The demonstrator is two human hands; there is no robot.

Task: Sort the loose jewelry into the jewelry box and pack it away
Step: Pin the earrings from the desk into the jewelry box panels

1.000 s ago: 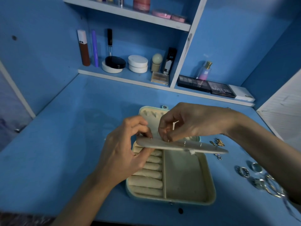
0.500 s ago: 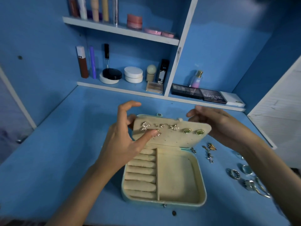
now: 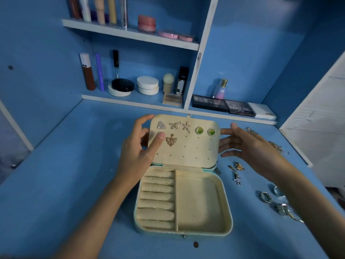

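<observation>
A cream jewelry box (image 3: 228, 212) lies open on the blue desk, with ring rolls (image 3: 156, 195) on its left and a bare compartment (image 3: 197, 202) on its right. Its earring panel (image 3: 186, 148) stands tilted up at the back, carrying a triangle stud (image 3: 161, 125), two flower studs (image 3: 175, 125), two green studs (image 3: 199, 130) and a gold butterfly (image 3: 171, 140). My left hand (image 3: 136, 156) pinches the panel's left edge, thumb on the front. My right hand (image 3: 248, 146) touches the right edge with straight fingers. Loose earrings (image 3: 236, 171), rings (image 3: 266, 197) and a chain (image 3: 278, 146) lie to the right.
Shelves at the back hold cosmetics: jars (image 3: 147, 85), tubes (image 3: 87, 71), a perfume bottle (image 3: 221, 89) and eyeshadow palettes (image 3: 224, 105). A white slatted panel (image 3: 317, 128) stands at the right. A small dark bead (image 3: 195, 244) lies in front of the box.
The earring panel has swung from flat above the box to tilted up at the back, showing the studs. My right hand left the panel's top and moved to its right edge, fingers straightened.
</observation>
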